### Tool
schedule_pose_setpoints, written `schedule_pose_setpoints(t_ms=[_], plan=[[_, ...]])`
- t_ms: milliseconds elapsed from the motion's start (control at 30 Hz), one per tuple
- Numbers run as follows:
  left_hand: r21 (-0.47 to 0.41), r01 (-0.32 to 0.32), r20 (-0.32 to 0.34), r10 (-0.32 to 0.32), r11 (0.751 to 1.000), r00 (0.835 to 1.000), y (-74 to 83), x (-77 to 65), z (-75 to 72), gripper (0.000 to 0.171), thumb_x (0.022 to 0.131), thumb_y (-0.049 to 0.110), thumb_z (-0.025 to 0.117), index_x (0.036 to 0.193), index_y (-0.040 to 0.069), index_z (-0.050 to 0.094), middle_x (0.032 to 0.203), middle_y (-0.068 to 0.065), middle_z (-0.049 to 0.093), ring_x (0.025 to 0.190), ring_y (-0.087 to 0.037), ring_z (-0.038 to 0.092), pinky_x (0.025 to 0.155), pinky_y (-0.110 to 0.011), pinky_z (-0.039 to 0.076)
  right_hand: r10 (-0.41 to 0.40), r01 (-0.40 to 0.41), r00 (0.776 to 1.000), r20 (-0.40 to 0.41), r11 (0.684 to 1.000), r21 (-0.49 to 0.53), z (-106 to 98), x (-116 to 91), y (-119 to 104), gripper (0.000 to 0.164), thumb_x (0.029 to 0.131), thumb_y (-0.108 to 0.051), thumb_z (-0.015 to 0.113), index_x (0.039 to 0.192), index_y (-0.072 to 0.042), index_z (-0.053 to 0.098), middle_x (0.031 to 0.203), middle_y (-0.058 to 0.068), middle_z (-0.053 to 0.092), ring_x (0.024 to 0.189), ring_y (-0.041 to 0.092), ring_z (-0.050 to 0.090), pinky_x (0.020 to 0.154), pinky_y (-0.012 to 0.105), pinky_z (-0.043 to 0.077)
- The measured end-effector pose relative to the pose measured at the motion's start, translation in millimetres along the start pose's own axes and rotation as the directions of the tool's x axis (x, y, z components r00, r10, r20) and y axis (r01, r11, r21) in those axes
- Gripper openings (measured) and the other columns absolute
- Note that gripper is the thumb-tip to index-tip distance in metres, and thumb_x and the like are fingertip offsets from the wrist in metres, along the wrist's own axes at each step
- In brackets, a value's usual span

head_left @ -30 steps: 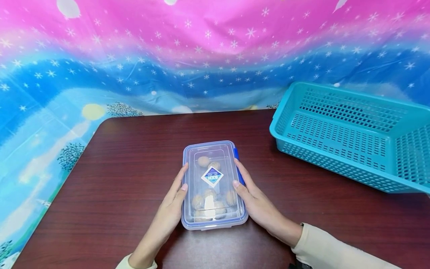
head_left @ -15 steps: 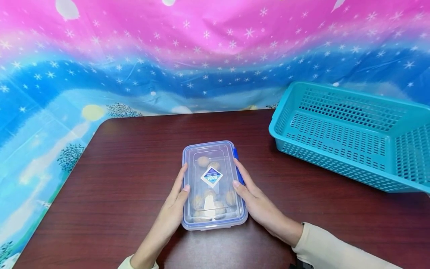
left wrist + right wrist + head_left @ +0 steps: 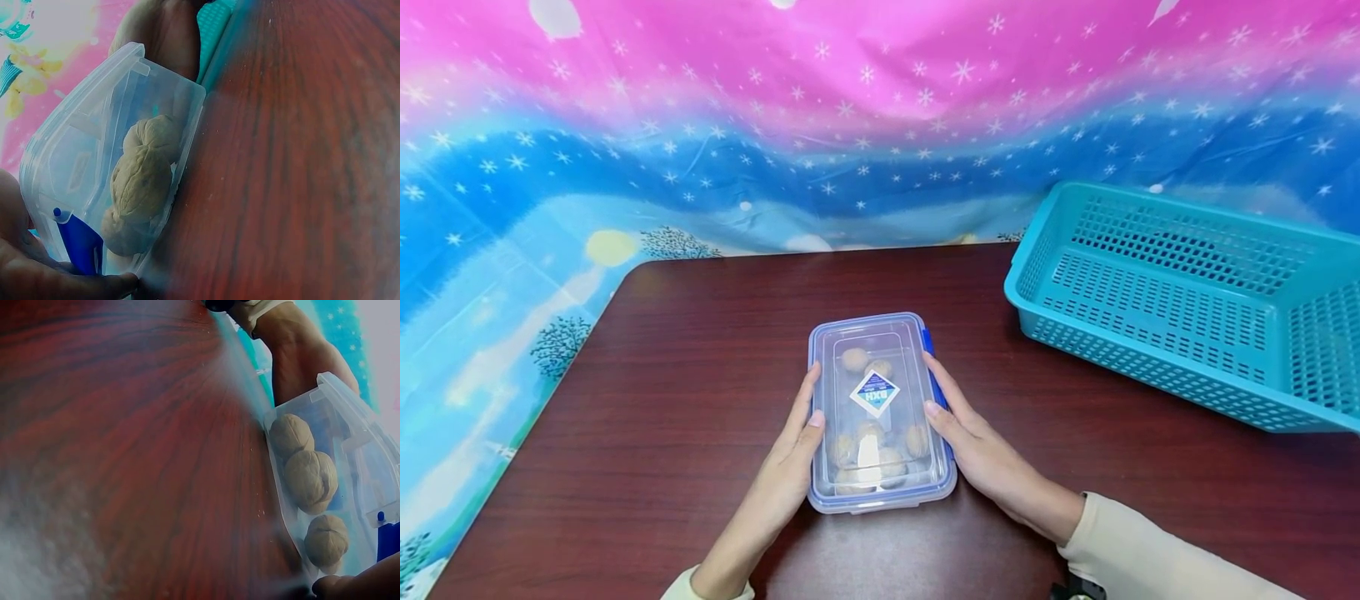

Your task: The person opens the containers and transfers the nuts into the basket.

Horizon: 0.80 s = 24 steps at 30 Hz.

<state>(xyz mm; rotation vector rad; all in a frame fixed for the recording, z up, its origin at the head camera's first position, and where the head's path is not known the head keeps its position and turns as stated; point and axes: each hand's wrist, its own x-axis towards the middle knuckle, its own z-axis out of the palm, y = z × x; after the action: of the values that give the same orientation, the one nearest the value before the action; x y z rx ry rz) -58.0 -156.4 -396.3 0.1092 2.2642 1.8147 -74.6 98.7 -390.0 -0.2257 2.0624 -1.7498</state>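
A clear plastic food container (image 3: pixel 895 337) with a blue-edged lid stands on the table, a diamond-shaped label (image 3: pixel 875 393) on its lid. Several walnuts (image 3: pixel 310 481) lie inside, visible through its walls in both wrist views. My left hand (image 3: pixel 782 467) grips the left side, thumb on the lid's edge and fingers along the wall. On the opposite side my right hand (image 3: pixel 988 450) holds the container the same way, thumb at the lid's rim. A blue clasp (image 3: pixel 81 247) at the container's end shows in the left wrist view.
A turquoise perforated basket (image 3: pixel 1120 371) stands at the right, its right end cut off by the frame. The dark reddish-brown table (image 3: pixel 700 358) ends at the back against a pink and blue patterned cloth (image 3: pixel 850 125).
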Motion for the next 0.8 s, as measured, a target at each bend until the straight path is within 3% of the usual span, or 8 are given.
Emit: schedule_pose_setpoints(t_ms=[800], plan=[[0.02, -0.008, 0.008, 0.008, 1.0, 1.0, -0.6, 0.7, -0.8, 0.055, 0.116, 0.035, 0.026, 0.167, 0.046, 0.008, 0.177, 0.009, 0.001, 0.163, -0.024, 0.001, 0.128, -0.064, 0.001, -0.06, 0.062, 0.997, 0.043, 0.997, -0.05, -9.9, 1.1, 6.6, 0.06, 0.115, -0.038, 0.035, 0.168, -0.041, 0.008, 0.177, 0.0, 0.007, 0.163, 0.028, 0.007, 0.129, 0.061, 0.006]])
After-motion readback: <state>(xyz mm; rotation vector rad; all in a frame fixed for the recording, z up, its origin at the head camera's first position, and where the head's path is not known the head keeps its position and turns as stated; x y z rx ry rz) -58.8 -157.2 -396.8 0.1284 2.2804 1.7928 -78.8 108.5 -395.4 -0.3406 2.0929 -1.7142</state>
